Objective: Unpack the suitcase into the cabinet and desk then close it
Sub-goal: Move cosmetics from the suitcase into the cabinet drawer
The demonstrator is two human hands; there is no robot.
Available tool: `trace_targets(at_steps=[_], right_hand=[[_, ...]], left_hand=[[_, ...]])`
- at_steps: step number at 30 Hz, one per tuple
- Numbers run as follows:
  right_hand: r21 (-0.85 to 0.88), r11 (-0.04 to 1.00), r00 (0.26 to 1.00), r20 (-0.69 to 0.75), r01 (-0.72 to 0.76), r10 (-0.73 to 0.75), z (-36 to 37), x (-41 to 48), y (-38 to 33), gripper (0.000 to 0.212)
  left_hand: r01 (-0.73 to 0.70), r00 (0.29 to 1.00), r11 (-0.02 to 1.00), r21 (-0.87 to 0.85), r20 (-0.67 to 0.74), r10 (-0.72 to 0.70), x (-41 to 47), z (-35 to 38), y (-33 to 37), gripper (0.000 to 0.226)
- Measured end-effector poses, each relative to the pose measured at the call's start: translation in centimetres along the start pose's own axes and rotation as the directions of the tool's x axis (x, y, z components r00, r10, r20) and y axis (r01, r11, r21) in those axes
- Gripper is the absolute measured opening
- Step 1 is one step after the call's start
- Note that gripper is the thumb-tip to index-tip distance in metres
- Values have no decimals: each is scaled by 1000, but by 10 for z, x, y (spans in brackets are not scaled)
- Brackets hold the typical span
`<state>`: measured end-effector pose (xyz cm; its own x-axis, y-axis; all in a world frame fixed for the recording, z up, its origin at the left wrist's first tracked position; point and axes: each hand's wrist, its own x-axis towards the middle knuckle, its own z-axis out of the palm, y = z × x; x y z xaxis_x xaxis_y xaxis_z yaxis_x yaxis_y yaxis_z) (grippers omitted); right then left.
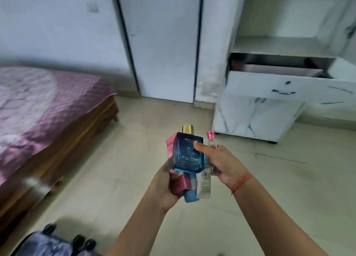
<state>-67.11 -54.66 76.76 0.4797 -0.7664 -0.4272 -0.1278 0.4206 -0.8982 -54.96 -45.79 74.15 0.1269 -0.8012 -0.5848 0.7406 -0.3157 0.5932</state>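
Toiletries bundle, centre: blue cologne box [187, 153], pink carton [170, 145], maroon box [180, 184], blue tube [189, 191], pink-capped bottle [211, 140]. Left hand [163, 186] curls round the maroon box and tube; right hand [221, 163] grips the pink-capped bottle, thumb on the blue cologne box. Suitcase [48, 244] on the floor at 7 o'clock, wheels showing; open drawer [279, 82] at 2 o'clock; bed [48, 105] at 9 o'clock.

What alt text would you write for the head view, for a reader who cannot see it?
A person's left grip holds small boxes and tubes, while the right grip holds a blue cologne box and a pink-capped bottle. Ahead stands a white desk with its drawer open; a bed lies left, a suitcase at bottom left.
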Motion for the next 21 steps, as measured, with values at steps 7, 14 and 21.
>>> trace_targets(at_steps=[7, 14, 21], right_hand=[[226, 969, 935, -354, 95, -9, -197, 41, -53, 13], [364, 917, 823, -563, 160, 80, -304, 107, -89, 25], [348, 889, 724, -689, 296, 29, -374, 203, -140, 35]], left_hand=[[168, 977, 981, -93, 147, -153, 115, 155, -46, 34], [211, 966, 975, -67, 167, -198, 212, 253, -60, 44], [234, 915, 966, 110, 312, -257, 327, 336, -13, 75]])
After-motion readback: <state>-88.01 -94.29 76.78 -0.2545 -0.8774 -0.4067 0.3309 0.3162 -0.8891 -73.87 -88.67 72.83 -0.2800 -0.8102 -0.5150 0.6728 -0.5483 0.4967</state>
